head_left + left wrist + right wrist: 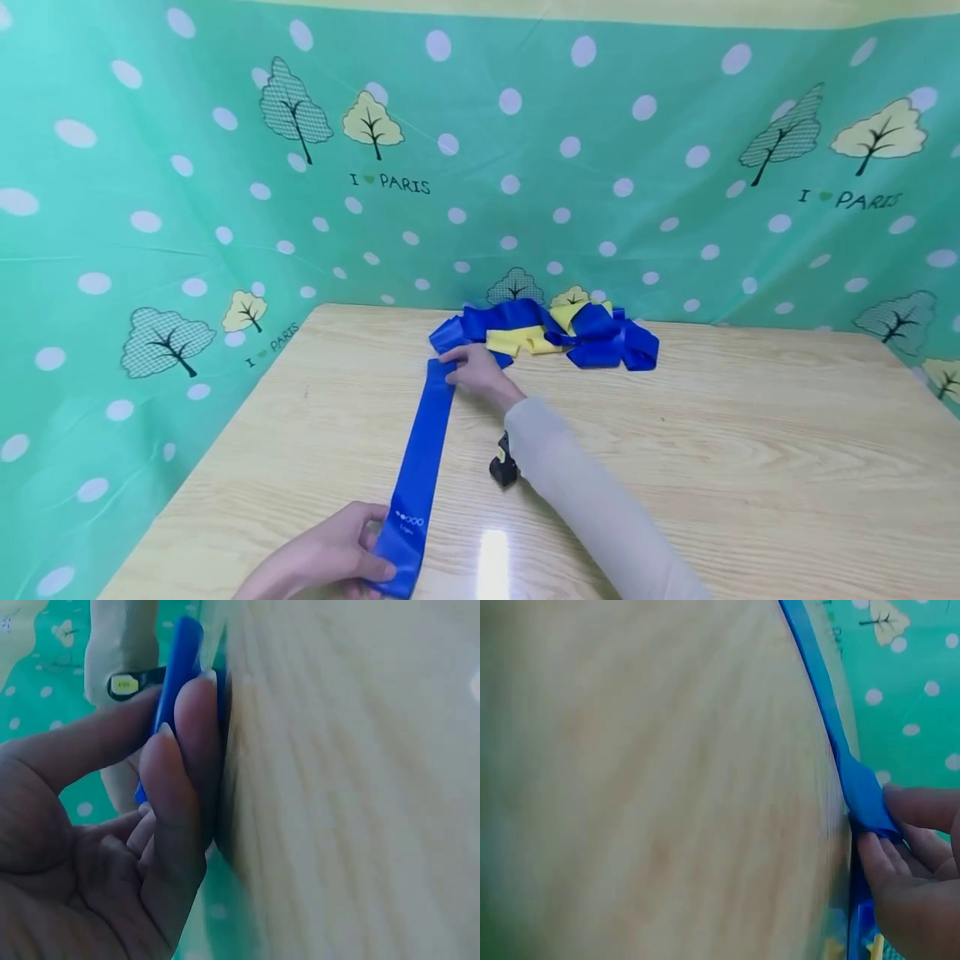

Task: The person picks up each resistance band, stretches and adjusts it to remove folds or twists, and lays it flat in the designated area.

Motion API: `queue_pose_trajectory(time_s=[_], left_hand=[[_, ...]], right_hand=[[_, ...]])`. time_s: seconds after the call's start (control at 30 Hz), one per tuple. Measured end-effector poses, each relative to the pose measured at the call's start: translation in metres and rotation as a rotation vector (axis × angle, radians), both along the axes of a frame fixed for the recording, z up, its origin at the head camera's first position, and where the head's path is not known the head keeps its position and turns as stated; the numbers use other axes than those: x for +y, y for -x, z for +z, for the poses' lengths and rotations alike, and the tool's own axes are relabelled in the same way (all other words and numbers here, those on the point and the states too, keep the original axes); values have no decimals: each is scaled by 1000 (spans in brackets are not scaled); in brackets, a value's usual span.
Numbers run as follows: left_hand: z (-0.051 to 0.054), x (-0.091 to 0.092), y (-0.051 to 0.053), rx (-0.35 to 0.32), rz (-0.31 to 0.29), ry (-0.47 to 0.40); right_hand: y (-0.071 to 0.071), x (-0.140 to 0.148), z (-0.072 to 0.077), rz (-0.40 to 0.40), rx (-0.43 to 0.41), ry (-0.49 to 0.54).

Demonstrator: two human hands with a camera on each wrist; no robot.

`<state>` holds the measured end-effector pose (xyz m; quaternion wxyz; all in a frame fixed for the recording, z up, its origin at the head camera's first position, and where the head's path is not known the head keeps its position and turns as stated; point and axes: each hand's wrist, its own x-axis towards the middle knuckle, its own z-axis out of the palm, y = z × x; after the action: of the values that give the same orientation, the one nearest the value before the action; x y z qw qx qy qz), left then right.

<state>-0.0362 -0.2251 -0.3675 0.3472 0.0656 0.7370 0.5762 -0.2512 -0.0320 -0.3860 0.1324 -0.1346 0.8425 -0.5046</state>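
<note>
A long blue band [422,450] with small white print near its lower end lies stretched out on the left half of the table. My left hand [330,550] pinches the near end between thumb and fingers; in the left wrist view the left hand [161,787] holds the blue band [178,667] edge-on at the tabletop. At the far end, my right hand [480,373] grips the band's other end. The right wrist view shows the right hand [919,862] with thumb and fingers pinching the blue band [866,796].
Crumpled blue and yellow bands [600,333] lie at the table's back edge, just beyond the right hand. A black strap-like item [503,467] is by the right sleeve. A green dotted cloth [562,167] hangs behind the wooden table [720,467].
</note>
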Motion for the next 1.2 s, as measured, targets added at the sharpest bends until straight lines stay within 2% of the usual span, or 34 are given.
queue_pose_trajectory(time_s=[0.07, 0.17, 0.27, 0.37, 0.47, 0.57, 0.67, 0.83, 1.03, 1.2], left_hand=[[-10, 7, 4, 56, 23, 52], [-16, 16, 9, 61, 86, 81], [-11, 19, 11, 41, 106, 34], [-7, 23, 10, 23, 109, 17], [-5, 25, 8, 17, 99, 48], [-4, 25, 7, 22, 90, 86], [-2, 25, 7, 20, 85, 91], [-2, 25, 4, 13, 93, 91], [-1, 28, -2, 25, 109, 214], [6, 30, -6, 143, 77, 365]], right_hand=[[6, 5, 0, -18, 33, -34], [15, 13, 1, -60, 32, -54], [21, 19, 2, -84, 2, -36], [25, 21, 4, -50, 1, -30], [24, 22, 6, -16, 27, -41], [22, 20, 10, -25, 43, -24], [19, 18, 14, -36, 33, 25], [15, 13, 14, 7, -6, 43], [13, 12, 10, 47, -19, -24], [12, 13, 13, 68, -15, -16]])
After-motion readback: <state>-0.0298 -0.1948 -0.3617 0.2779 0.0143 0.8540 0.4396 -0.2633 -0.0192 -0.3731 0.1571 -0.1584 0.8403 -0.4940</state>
